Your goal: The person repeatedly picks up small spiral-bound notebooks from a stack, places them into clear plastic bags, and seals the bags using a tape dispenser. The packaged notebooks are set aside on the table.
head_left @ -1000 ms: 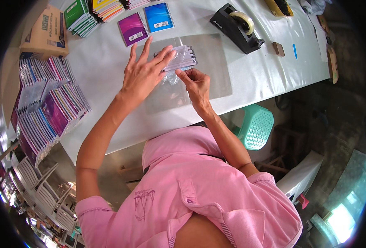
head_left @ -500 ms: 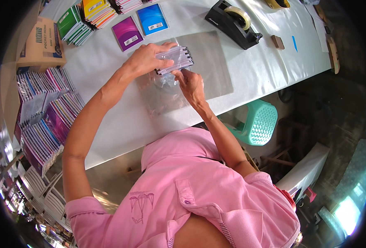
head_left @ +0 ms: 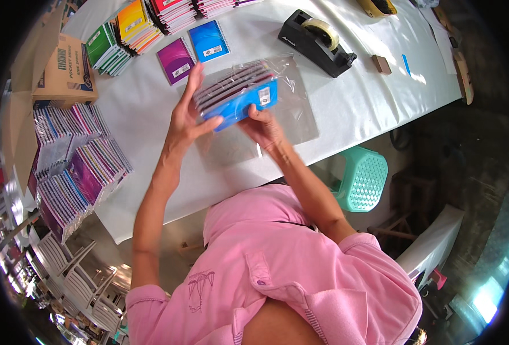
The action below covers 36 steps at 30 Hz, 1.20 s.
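Observation:
A pack of small spiral notebooks (head_left: 240, 107), blue cover facing me, is tilted up between my hands above the table, with clear plastic about it. My right hand (head_left: 263, 127) grips it from the near side, thumb on the blue cover and fingers underneath. At the pack's left end is my left hand (head_left: 184, 118), slightly blurred, thumb by the lower corner and fingers reaching up along the end. Below lie flat clear plastic bags (head_left: 292, 123). Just beyond the pack are a purple notebook (head_left: 176, 61) and a blue notebook (head_left: 209, 40), lying singly.
Stacks of green (head_left: 102, 47), yellow (head_left: 132, 23) and red notebooks (head_left: 171, 14) stand at the far left. A cardboard box (head_left: 65, 72) and wrapped notebook packs (head_left: 79, 161) are on the left. A black tape dispenser (head_left: 315, 43) sits beyond, right. A green stool (head_left: 365, 178) stands below the table's right edge.
The pack has turned from showing its spiral edges to showing its blue cover. My left hand has shifted from over it to its left end. My right thumb now presses the cover.

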Available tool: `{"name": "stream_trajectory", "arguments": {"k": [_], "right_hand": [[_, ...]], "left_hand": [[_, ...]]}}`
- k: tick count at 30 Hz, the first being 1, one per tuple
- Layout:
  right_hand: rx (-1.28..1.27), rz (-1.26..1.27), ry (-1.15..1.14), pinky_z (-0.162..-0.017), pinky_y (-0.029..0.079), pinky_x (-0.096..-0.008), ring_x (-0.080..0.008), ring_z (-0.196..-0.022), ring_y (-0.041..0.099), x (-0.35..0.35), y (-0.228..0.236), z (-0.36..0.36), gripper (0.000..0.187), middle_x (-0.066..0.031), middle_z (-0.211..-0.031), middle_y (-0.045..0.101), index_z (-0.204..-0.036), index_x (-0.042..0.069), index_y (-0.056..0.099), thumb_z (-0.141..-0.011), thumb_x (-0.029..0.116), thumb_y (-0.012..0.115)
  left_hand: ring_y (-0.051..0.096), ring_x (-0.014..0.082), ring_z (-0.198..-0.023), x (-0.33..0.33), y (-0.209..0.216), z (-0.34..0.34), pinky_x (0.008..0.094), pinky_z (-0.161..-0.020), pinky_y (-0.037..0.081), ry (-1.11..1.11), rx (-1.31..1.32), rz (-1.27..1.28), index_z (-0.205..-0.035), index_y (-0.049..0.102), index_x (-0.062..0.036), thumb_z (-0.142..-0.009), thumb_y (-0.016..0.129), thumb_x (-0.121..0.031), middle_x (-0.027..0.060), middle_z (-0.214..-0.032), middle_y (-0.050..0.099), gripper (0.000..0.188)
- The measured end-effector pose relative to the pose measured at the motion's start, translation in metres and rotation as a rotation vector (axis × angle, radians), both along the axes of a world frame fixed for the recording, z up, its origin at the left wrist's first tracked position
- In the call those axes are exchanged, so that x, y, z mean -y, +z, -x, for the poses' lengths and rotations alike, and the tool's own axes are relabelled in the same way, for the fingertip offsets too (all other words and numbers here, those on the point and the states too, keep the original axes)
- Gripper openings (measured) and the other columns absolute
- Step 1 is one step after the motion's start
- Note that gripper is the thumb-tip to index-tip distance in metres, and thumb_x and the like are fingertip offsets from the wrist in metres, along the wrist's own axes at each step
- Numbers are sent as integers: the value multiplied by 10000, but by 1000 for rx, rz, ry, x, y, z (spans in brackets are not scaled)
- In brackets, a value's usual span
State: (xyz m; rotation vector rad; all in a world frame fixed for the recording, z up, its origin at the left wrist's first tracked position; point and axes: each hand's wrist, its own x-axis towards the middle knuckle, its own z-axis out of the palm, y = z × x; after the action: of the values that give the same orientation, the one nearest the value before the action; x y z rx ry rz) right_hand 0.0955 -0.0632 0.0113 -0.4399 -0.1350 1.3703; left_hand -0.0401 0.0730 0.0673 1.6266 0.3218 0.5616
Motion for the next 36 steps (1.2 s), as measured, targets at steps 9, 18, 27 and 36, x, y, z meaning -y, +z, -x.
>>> {"name": "stream_trajectory", "arguments": {"k": [9,18,27,36], "right_hand": [[1288,57,166,-1092,345,-428,-307,-1225,459,-8,3,-49,847,-120,-1310,500,-1349,117,405,-621,67,836],[2229,-485,112,-1137,252,-540,-305,-1370,307,-20,137,-91,185,-8,-1397,471,-782,107,705,-628,14,752],[1438,-25,-90,-1107,278,-498,-271,-1316,384,25,39,-99,409,-73,-1396,470,-1024,181,733,-633,244,836],[1609,-55,-137,-1020,347,-460,-276,-1266,413,9,23,-59,385,-71,-1361,514,-1013,214,745,-639,270,817]], "left_hand": [[45,298,-1458,43,19,-5,394,-1142,142,284,-25,315,-1520,-18,-79,-779,770,-332,233,-1564,52,1111],[529,331,-1198,43,51,-9,448,-1109,282,425,-631,-352,-1463,299,-63,-979,438,-105,149,-1381,498,506],[177,277,-1442,50,-9,51,421,-1130,240,518,-157,-212,-1308,569,-142,-814,731,-205,83,-1529,314,523],[178,429,-1404,42,-7,21,502,-1106,303,379,-312,-835,-1079,725,-300,-637,834,-199,31,-1494,371,466]]}}
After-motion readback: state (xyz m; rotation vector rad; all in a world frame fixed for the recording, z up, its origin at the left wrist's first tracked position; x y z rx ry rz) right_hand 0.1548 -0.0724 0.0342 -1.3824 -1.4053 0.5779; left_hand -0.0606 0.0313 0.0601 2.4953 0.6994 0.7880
